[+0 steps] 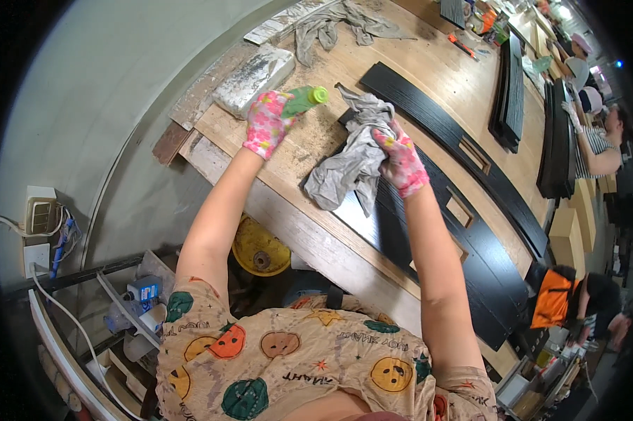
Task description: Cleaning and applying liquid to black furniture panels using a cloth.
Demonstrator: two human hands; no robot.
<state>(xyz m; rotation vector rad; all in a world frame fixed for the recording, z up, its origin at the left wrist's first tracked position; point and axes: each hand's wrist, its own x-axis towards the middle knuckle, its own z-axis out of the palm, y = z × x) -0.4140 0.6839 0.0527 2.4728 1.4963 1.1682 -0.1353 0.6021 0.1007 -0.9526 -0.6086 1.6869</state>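
Observation:
Both hands wear pink flowered gloves. My left hand (266,125) is closed around a green plastic bottle (301,102) with a yellow-green cap, tilted to the right over the bench. In my right hand (402,158) a crumpled grey rag (356,153) is gripped, its folds spreading over the left end of a black panel (439,242). That wide panel has rectangular cutouts and a glossy surface. Just beyond it lies a long black board (463,144) with one rectangular slot.
A dusty white block (254,78) sits at the bench's left edge. Farther back are another grey rag (344,28) and a red cutter (462,46). Stacked black boards (509,95) stand at the right, near other people. Below the wooden bench (309,231) is a yellow round object (260,247).

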